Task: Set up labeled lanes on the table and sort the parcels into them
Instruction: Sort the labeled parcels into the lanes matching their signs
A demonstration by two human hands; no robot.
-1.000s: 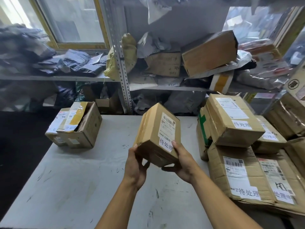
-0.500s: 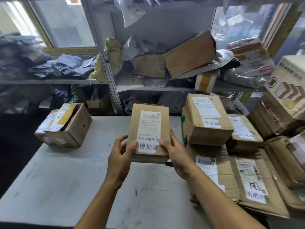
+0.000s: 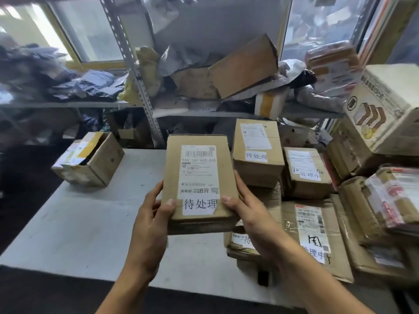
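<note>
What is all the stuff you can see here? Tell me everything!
Held box: one, brown with white labels, above the table's middle.
Open box: one, brown, table's far left.
Stacked boxes: several, brown, labelled, table's right side.
Big printed box: one, cream, top of the right pile.
Table: one, grey-white.
Shelves: grey metal, behind the table, holding bags and boxes.
Windows: behind the shelves.
Left hand: grips the held box's left edge.
Right hand: grips its right edge.

Two bare forearms reach in from the bottom edge, no sleeves on either. The left hand (image 3: 149,225) and right hand (image 3: 254,220) wear no gloves, rings or watch; short, unpainted nails.
</note>
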